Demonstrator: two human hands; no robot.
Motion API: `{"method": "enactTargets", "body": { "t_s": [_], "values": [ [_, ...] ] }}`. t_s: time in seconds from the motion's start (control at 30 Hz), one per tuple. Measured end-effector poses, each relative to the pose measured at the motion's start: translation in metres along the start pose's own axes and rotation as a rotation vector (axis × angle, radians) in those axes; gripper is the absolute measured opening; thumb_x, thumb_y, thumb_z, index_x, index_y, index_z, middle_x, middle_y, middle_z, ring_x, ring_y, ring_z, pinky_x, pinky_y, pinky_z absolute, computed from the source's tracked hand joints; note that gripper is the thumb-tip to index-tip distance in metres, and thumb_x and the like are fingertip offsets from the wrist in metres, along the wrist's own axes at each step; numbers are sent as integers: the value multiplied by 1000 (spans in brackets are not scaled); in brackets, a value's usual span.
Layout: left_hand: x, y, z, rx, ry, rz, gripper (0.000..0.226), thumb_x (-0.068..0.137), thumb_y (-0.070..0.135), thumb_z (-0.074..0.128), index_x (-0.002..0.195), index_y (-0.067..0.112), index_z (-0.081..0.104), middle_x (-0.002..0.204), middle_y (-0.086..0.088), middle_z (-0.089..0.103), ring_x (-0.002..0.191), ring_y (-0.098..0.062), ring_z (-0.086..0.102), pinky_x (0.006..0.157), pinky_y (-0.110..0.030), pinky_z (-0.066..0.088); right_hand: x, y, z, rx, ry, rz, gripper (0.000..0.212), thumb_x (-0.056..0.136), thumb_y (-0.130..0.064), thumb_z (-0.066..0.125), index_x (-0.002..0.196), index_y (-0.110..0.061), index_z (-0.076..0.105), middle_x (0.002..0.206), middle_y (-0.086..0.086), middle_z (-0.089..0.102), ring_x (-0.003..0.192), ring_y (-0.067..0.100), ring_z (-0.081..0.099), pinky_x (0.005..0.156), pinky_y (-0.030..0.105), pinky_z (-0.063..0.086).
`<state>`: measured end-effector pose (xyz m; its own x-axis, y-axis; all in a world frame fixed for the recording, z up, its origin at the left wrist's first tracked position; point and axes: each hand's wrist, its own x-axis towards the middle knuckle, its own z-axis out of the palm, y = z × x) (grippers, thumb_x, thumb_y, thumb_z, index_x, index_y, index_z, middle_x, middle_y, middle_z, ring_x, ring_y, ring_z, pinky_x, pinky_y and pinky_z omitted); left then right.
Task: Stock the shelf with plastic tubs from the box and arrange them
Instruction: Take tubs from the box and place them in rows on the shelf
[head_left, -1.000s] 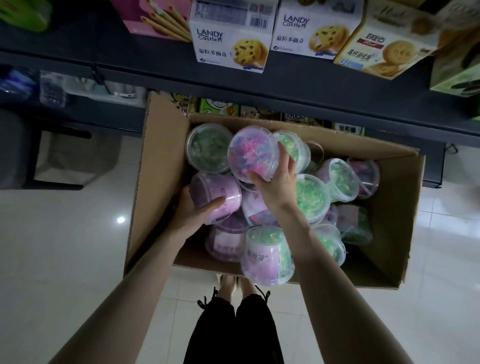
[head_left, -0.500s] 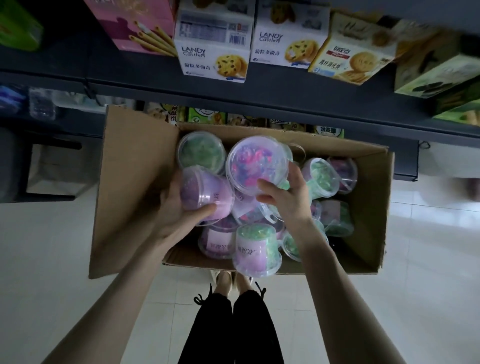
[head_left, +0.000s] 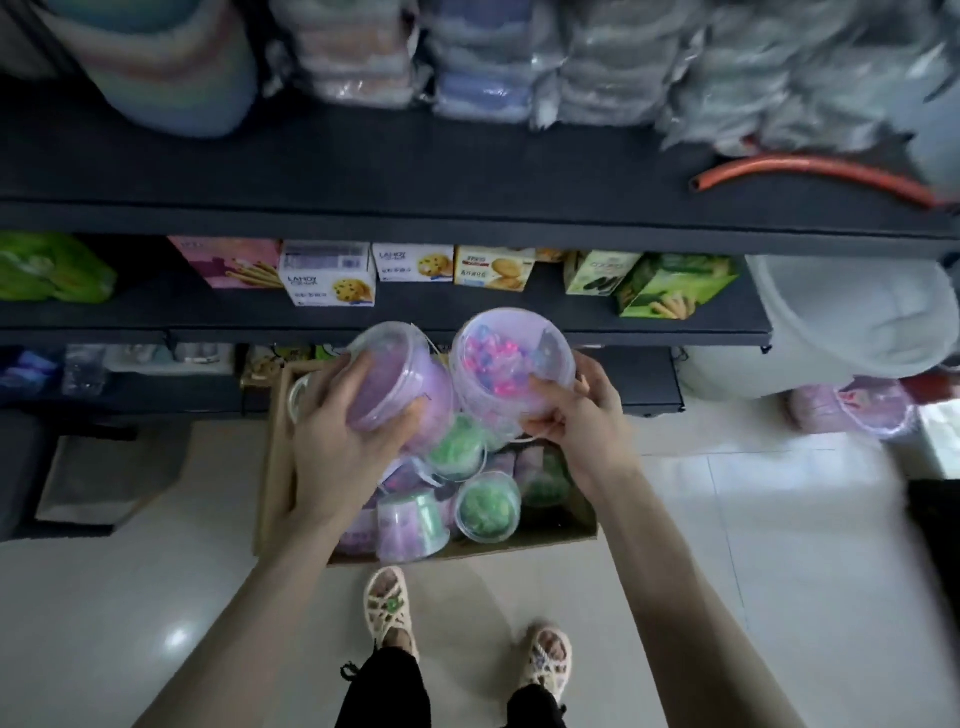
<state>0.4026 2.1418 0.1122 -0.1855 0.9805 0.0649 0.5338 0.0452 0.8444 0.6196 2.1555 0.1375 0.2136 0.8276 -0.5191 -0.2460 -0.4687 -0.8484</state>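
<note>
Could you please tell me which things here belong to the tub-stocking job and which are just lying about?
Job:
- left hand holding the purple tub
- right hand holding the pink-and-blue tub
- box with more tubs
- shelf

Lying about:
- cookie boxes
- orange hose
- green bag
- wrapped packs

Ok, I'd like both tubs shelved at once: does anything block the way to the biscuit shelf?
Nothing visible between the purple tub or the pink-and-blue tub and that shelf; biscuit boxes fill its back, the front strip is bare.
</note>
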Motion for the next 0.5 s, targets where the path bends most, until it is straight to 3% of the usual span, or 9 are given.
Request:
{"method": "enactTargets", "body": {
  "t_s": [0.07,0.13,0.2,0.27,0.4,0.5],
  "values": [
    [-8,40,9,-26,43,95,66,66,46,78,121,13,61,125,1,56,115,-13,53,96,-13,39,-14,-26,-25,-24,-24,-69,39,72,-11,75,108,-17,60,78,1,69,53,17,61,57,36,50],
    [-16,84,19,-28,107,154,63,65,35,82,120,11,62,126,-3,58,115,-13,53,97,-12,37,-27,-57,-53,5,-50,-128,35,78,-6,71,109,-16,59,88,4,66,58,16,61,55,34,47],
    [-22,127,29,-68,151,198,65,64,41,82,120,14,62,126,-5,57,115,-15,53,98,-22,41,-37,-90,-79,39,-57,-192,28,81,-3,67,101,-19,58,94,6,64,65,17,59,53,30,48],
    [-20,166,36,-88,205,289,69,62,51,76,118,12,63,121,-8,56,109,-14,53,94,-21,42,-44,-126,-99,59,-63,-262,26,81,-5,68,98,-21,57,96,7,63,68,19,58,54,29,49],
    [2,242,37,-39,262,425,73,62,59,68,117,10,64,115,-4,51,105,-7,49,89,-11,35,-50,-200,-121,75,-86,-398,32,82,-11,69,107,-25,54,104,12,63,74,23,59,63,31,48],
    [33,295,30,-29,280,491,73,60,59,75,116,12,65,115,4,52,107,-12,52,92,-18,37,-47,-255,-126,78,-95,-487,46,81,-13,70,121,-20,46,116,13,61,83,27,61,66,33,51]
  ]
}}
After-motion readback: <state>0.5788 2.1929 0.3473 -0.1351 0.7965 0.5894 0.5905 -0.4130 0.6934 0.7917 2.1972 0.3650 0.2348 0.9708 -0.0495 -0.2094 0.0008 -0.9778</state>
